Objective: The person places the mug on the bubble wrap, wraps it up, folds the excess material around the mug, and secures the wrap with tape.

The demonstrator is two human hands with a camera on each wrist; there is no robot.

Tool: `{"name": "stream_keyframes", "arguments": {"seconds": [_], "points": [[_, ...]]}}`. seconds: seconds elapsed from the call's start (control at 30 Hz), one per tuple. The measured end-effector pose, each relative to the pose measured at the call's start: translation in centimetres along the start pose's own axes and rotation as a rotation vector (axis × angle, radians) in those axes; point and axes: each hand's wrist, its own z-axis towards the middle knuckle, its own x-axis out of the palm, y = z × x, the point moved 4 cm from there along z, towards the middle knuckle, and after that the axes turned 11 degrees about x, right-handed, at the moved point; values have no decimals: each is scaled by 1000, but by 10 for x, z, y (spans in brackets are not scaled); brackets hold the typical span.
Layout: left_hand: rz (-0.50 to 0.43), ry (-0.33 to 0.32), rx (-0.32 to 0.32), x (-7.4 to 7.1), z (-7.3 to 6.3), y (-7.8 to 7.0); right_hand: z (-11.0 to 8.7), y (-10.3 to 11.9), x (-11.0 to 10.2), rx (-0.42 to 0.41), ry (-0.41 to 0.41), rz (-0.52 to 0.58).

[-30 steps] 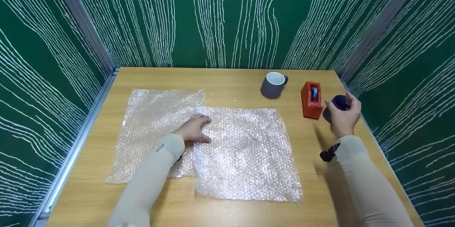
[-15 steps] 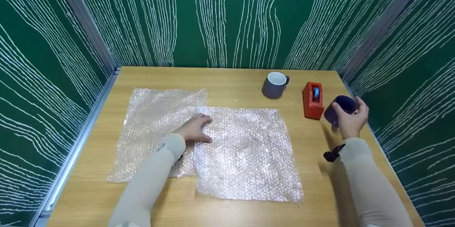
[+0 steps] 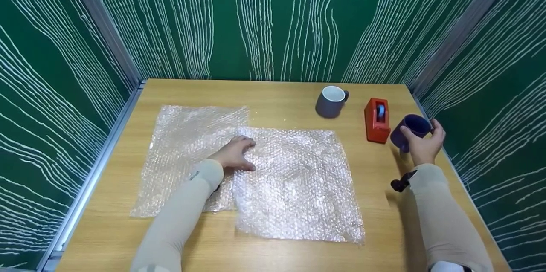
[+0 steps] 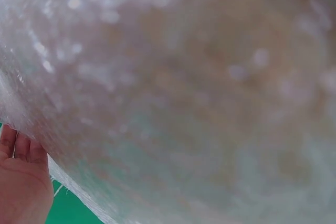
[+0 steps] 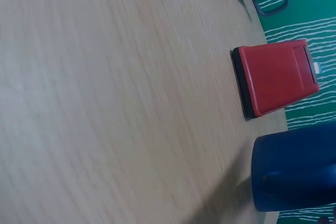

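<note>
In the head view my right hand grips a dark blue-purple mug, thumb at the near side and fingers at the far right of its rim. The mug tilts slightly, its shadow falling on the table below. The right wrist view has this mug at the lower right. My left hand rests with relaxed, spread fingers at the left edge of the front bubble wrap sheet. A second bubble wrap sheet lies partly beneath it. In the left wrist view, fingertips touch the wrap.
A red tape dispenser stands just left of the held mug. Further back is a grey mug with a white inside. Green walls with white lines enclose the wooden table at the back and sides.
My right hand has shifted slightly right with the dark mug, and its grip now sits more to the mug's right side. The left hand and both wrap sheets stay put.
</note>
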Motion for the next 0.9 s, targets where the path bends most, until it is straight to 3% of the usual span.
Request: {"name": "stream_keyframes", "arguments": {"seconds": [0.2,0.53,0.9], "points": [[-1,6,30,0,0,1,9,-2,3,1,10,-21],[3,1,26,1,1,1,16,-5,3,115,52,7],[8,-6,17,1,-1,-3,26,-12,3,157,57,54]]}}
